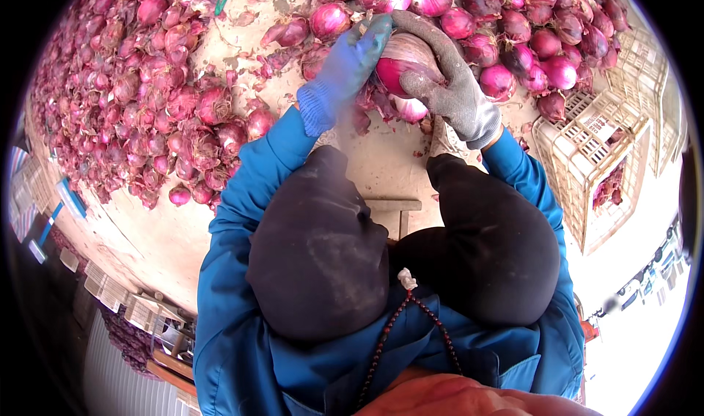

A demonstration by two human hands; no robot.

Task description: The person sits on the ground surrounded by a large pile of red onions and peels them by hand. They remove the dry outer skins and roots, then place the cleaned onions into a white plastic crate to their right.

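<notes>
My right hand (454,78), in a dirty grey glove, is curled around a large red onion (404,67) whose outer skin is dry and pale on top. My left hand (355,53), in a blue glove with a green-coated palm, rests against the onion's left side; its fingertips touch the other glove's. Whether a blade or other tool is in the left hand cannot be seen. Below the hands, another red onion (411,108) lies among loose skins. More red onions (331,20) lie just beyond the left hand.
A large onion heap (137,97) spreads at the left, another pile (517,25) at the upper right. Slotted plastic crates (588,146) stand at the right, one holding onions or skins. My knees flank a small wooden stool part (393,205).
</notes>
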